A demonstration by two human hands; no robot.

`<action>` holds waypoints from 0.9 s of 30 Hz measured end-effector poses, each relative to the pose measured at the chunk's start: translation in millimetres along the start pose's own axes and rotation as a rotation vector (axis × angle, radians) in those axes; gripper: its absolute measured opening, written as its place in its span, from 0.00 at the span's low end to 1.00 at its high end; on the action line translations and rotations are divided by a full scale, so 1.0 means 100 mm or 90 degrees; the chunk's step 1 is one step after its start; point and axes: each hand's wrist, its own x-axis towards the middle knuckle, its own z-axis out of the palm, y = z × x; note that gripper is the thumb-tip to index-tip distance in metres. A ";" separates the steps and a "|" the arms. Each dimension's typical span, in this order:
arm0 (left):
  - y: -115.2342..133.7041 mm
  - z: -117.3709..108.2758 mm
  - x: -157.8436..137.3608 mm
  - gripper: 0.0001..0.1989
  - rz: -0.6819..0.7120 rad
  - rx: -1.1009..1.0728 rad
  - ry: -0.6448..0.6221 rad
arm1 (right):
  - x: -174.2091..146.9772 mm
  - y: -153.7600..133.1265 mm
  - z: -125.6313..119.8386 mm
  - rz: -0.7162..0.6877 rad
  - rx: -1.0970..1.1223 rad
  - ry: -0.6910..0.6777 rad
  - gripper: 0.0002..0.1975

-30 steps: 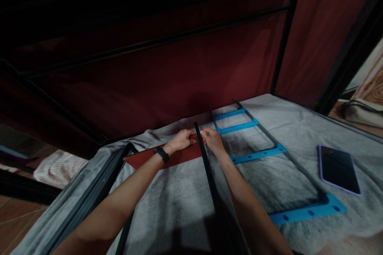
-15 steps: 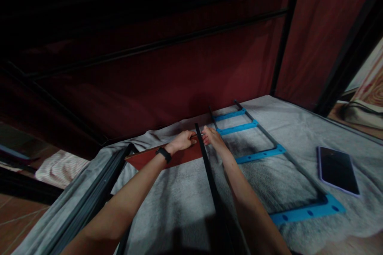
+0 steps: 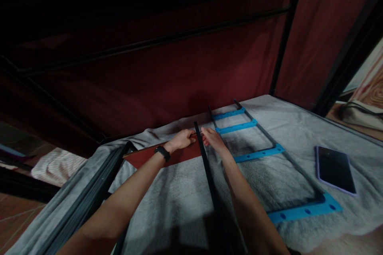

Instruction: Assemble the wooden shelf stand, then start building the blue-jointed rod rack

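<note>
My left hand (image 3: 181,140), with a dark watch on its wrist, is closed over the far edge of a reddish-brown board (image 3: 182,159). That board meets a long black bar (image 3: 207,167), which runs from near my hands down toward me. On the bar's other side, my right hand (image 3: 212,138) is closed in a pinch around a thin, shiny metal piece (image 3: 202,133) pressed against the bar. Its kind is too small to make out. A frame (image 3: 302,172) with several blue crosspieces lies to the right of my right arm.
A grey blanket (image 3: 167,203) covers the surface underneath. Dark metal bars (image 3: 98,181) lie along the left side. A phone (image 3: 335,170) with a purple edge rests at the right. A dark red panel (image 3: 167,83) rises behind, with black trim.
The camera view has shifted very slightly. Both hands stay at the joint of board and bar, with little visible movement.
</note>
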 end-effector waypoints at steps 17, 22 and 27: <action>-0.06 0.02 0.03 0.07 -0.004 0.016 0.006 | -0.04 -0.02 -0.06 -0.093 -0.089 -0.018 0.11; -0.04 0.01 0.03 0.05 -0.001 0.023 0.005 | -0.07 -0.07 0.00 -0.133 -0.258 0.035 0.11; -0.04 0.00 0.02 0.05 0.004 0.037 0.002 | -0.06 -0.05 0.08 -0.130 -0.295 0.071 0.17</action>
